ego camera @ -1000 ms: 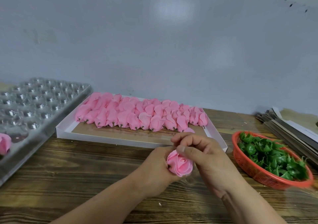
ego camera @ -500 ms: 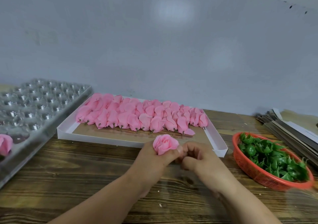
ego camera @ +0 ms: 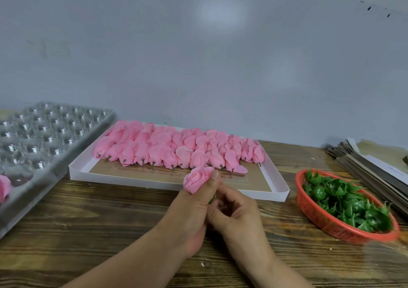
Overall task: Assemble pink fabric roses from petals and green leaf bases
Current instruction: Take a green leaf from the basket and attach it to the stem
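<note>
One pink fabric rose (ego camera: 197, 179) is gripped upright in the curled left hand (ego camera: 189, 212), just before the white cardboard tray (ego camera: 212, 185). The right hand (ego camera: 234, 212) pinches its green leaf base (ego camera: 212, 198) beneath; one orange plastic basket (ego camera: 318, 219) sits right of the tray.

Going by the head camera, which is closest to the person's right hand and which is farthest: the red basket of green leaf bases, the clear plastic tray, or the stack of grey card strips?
From the right hand:
1. Red basket, just to its right.
2. Grey card strips, beyond the basket at the far right.
3. Clear plastic tray, far off to the left.

The person's left hand (ego camera: 189, 212) and right hand (ego camera: 236, 214) are bare; both forearms show uncovered, with short fingernails.
</note>
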Demonstrator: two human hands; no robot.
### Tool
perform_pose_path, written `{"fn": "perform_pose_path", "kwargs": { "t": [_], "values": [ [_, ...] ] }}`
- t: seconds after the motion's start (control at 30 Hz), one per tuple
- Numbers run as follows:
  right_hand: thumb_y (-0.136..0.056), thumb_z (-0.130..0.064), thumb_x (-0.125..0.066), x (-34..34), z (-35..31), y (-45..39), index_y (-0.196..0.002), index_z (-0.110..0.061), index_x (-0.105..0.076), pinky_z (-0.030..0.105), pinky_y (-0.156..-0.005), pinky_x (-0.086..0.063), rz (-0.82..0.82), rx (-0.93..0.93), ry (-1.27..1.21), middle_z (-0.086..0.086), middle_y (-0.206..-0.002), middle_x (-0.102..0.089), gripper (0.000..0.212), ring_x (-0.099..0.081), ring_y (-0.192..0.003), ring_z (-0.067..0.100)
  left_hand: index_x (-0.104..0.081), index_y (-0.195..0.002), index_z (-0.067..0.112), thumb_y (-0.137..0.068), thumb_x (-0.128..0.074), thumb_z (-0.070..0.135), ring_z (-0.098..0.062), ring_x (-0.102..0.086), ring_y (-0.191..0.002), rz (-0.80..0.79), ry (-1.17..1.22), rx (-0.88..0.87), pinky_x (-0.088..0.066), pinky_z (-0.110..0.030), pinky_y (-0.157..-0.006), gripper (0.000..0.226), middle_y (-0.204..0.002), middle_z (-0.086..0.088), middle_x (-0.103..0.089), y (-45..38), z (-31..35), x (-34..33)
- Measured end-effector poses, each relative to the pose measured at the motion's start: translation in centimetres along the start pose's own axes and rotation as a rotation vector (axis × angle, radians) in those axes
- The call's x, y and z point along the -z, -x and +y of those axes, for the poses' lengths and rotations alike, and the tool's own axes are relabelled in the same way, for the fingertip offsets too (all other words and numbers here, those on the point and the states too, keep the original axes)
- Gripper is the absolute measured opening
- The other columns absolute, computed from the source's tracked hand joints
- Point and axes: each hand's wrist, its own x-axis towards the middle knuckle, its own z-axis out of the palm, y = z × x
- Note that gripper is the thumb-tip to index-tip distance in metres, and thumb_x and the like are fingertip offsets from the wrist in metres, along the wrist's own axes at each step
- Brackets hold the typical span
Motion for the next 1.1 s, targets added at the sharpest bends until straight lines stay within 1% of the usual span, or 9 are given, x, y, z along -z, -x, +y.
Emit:
{"fn": "perform_pose_path", "kwargs": {
  "t": [0.17,0.27,0.33,0.4,0.57,0.7,0.9,1.0,1.1],
  "values": [
    [-0.073,-0.019,-0.065,-0.2,-0.2,0.1,-0.091,-0.021,-0.074,0.036,-0.056,-0.032,0.024,0.019,0.028,0.021,-0.060,-0.043,0.020,-0.037,-0.059,0.020,-0.064,-0.093,0.006,-0.065,-0.070,0.038,-0.016,-0.069,-0.077,-0.030,-0.027,0.050,-0.057,-0.025,-0.067,0.042,-0.079,-0.006,-0.070,0.2,0.3,-0.1],
    [-0.072,-0.017,-0.064,0.2,-0.2,-0.1,-0.075,-0.003,-0.065,0.037,-0.056,-0.030,0.024,0.011,-0.024,0.010,-0.059,-0.037,0.014,-0.033,-0.059,0.019,-0.060,-0.098,0.002,-0.076,-0.076,0.035,-0.024,-0.061,-0.090,-0.130,-0.137,0.081,-0.051,-0.037,-0.086,0.043,-0.091,-0.015,-0.060,0.1,1.0,0.4],
    [-0.071,-0.014,-0.066,0.4,0.0,-0.1,-0.071,0.007,-0.057,0.038,-0.061,-0.032,0.001,-0.025,-0.109,0.011,-0.062,-0.039,0.023,-0.035,-0.063,0.021,-0.062,-0.096,0.003,-0.069,-0.077,0.033,-0.027,-0.057,-0.093,-0.170,-0.191,0.113,-0.046,-0.042,-0.088,0.043,-0.094,-0.017,-0.056,0.0,1.4,0.8],
    [-0.070,-0.012,-0.067,0.4,-0.1,-0.2,-0.071,0.007,-0.061,0.040,-0.066,-0.035,-0.028,-0.093,-0.229,0.014,-0.066,-0.043,0.020,-0.038,-0.070,0.025,-0.067,-0.091,0.007,-0.064,-0.082,0.036,-0.028,-0.053,-0.093,-0.229,-0.247,0.125,-0.042,-0.045,-0.084,0.042,-0.095,-0.016,-0.056,0.0,1.6,1.1],
    [-0.069,-0.011,-0.066,0.6,-0.7,-0.3,-0.063,-0.014,-0.071,0.030,-0.061,-0.040,-0.112,-0.196,-0.325,0.013,-0.058,-0.052,0.008,-0.044,-0.060,0.022,-0.075,-0.077,0.019,-0.047,-0.091,0.048,-0.014,-0.051,-0.070,-0.325,-0.267,0.159,-0.041,-0.025,-0.056,0.045,-0.094,-0.009,-0.058,-0.2,2.1,1.6],
    [-0.069,-0.008,-0.065,0.8,-0.6,-0.4,-0.062,-0.012,-0.070,0.023,-0.058,-0.044,-0.148,-0.235,-0.335,0.005,-0.057,-0.059,0.009,-0.051,-0.054,0.013,-0.076,-0.084,0.017,-0.066,-0.079,0.038,-0.013,-0.046,-0.064,-0.264,-0.286,0.174,-0.039,-0.024,-0.052,0.028,-0.087,-0.011,-0.056,-0.1,2.1,1.5],
    [-0.077,0.003,-0.067,0.9,0.1,-0.4,-0.082,-0.001,-0.072,0.025,-0.065,-0.046,-0.155,-0.264,-0.351,0.010,-0.065,-0.060,0.008,-0.051,-0.065,0.019,-0.070,-0.093,0.014,-0.077,-0.065,0.049,-0.015,-0.059,-0.066,-0.100,-0.458,0.117,-0.047,-0.029,-0.060,0.039,-0.078,-0.005,-0.068,0.3,1.9,0.8],
    [-0.066,-0.003,-0.069,0.4,0.0,-0.1,-0.092,-0.002,-0.069,0.027,-0.069,-0.048,-0.096,-0.167,-0.280,0.011,-0.071,-0.065,0.026,-0.056,-0.069,0.021,-0.069,-0.083,0.013,-0.092,-0.055,0.034,-0.022,-0.068,-0.072,-0.042,-0.382,0.058,-0.054,-0.036,-0.073,0.028,-0.078,-0.011,-0.071,0.5,1.9,0.2],
    [-0.065,-0.001,-0.073,-0.5,-0.1,0.3,-0.092,-0.009,-0.066,0.034,-0.063,-0.040,0.020,-0.045,-0.127,0.013,-0.068,-0.056,0.029,-0.045,-0.065,0.020,-0.067,-0.074,0.014,-0.088,-0.060,0.031,-0.025,-0.064,-0.069,0.028,-0.261,0.046,-0.053,-0.038,-0.074,0.023,-0.070,-0.012,-0.067,0.8,1.6,-0.5]
  ]
}}
